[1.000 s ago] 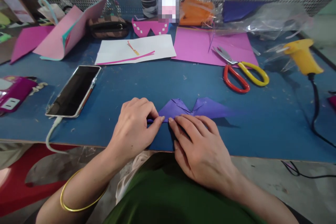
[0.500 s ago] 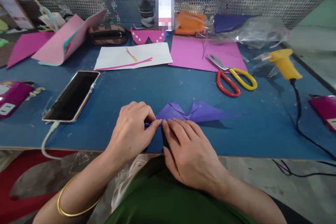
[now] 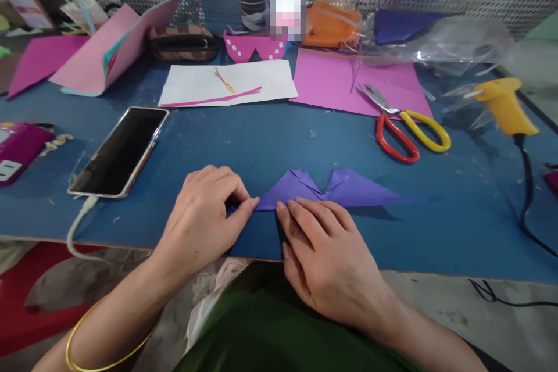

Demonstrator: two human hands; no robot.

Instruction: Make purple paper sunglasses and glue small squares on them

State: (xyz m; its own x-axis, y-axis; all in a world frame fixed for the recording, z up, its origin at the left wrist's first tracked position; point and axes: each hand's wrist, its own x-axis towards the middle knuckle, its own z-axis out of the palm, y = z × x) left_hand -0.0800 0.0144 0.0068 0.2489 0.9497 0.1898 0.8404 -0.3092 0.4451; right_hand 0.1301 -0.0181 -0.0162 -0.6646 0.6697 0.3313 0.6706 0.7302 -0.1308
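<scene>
A folded sheet of purple paper [image 3: 288, 186] lies near the table's front edge, with a V-shaped notch in its top edge and a long point to the right. At its left end, the thumb and forefinger of my left hand [image 3: 209, 206] are closed in a pinch on the paper. My right hand [image 3: 326, 250] rests its outstretched fingertips on the paper's lower edge, below the notch. Its thumb stays lower down, apart from those fingertips and not gripping the paper. The fingers cover part of the lower edge.
Scissors [image 3: 394, 122] with red and yellow handles lie partly on pink paper [image 3: 322, 78]. A yellow glue gun [image 3: 503, 104] stands at the right. To the left is a charging phone [image 3: 122, 151]. A white sheet [image 3: 187, 84] and a pink mask [image 3: 255, 49] lie farther back.
My left hand has slid left along the lower edge, away from my right hand, so more of the paper's edge shows between them. The camera view has shifted slightly.
</scene>
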